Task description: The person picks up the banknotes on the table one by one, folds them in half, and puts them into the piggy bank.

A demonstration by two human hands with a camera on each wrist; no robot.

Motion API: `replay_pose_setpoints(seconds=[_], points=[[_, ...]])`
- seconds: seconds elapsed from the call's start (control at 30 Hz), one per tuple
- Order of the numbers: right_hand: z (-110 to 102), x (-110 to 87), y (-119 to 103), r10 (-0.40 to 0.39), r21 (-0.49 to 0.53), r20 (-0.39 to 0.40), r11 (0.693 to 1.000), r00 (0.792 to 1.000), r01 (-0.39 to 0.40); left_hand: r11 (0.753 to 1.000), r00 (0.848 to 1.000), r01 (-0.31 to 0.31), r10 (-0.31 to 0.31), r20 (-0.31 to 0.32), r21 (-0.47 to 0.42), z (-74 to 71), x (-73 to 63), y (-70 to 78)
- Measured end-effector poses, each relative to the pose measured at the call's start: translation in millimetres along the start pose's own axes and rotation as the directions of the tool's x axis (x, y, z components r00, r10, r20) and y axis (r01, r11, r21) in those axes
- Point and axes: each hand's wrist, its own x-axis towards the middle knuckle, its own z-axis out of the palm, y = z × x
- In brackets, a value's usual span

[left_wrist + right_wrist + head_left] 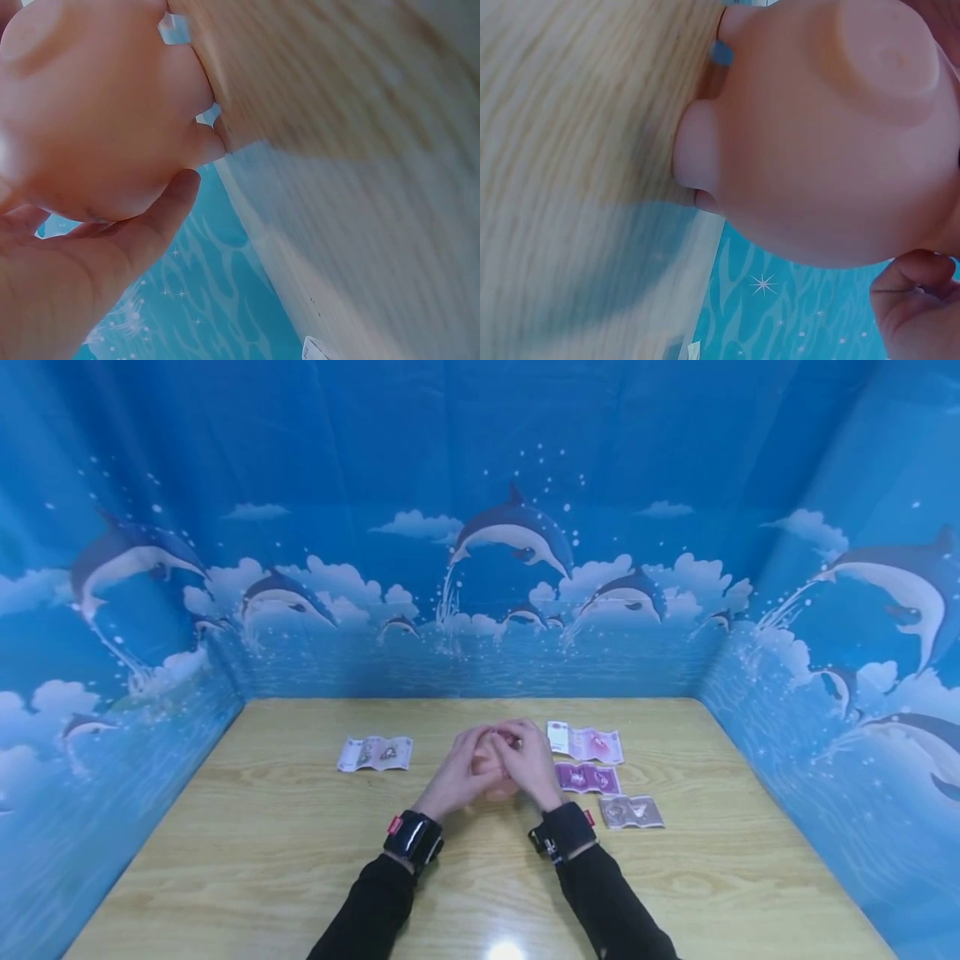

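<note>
A pink piggy bank (491,760) stands on the table between the two hands, its snout and stubby feet showing in the right wrist view. The left hand (463,768) grips its upper part, with the thumb (161,214) laid along the side. Over the top, the right hand (531,760) has bent fingers close to the left fingertips. Near the bank's upper side, the right thumb and a finger (915,281) look curled together. Whether they pinch something there is hidden by the hands.
One creased banknote (375,753) lies left of the hands. To the right are a pink-and-white banknote (592,743), a purple banknote (588,777) and a grey-brown banknote (632,812). A dolphin-print curtain (480,652) encloses the wooden table (300,860) at the back and sides.
</note>
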Motion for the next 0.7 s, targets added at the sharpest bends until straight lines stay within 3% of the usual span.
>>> replay_pose_setpoints(seconds=[0.17, 0.43, 0.7], points=[[1.7, -0.3, -3.1, 0.018, 0.004, 0.006, 1.0, 1.0, -0.018, 1.0, 1.0, -0.004, 0.004, -0.012, 0.005, -1.2, -1.0, -1.0], [2.9, -1.5, -4.2, -0.001, -0.011, -0.076, 1.0, 0.997, 0.0, 0.999, 1.0, -0.012, 0.013, -0.015, 0.039, -0.6, 0.2, -0.1], [1.8, -1.9, -4.0, 0.001, 0.012, -0.1, 1.0, 0.995, 0.0, 0.999, 1.0, -0.004, 0.004, -0.008, 0.037, 1.2, 1.7, -0.9]])
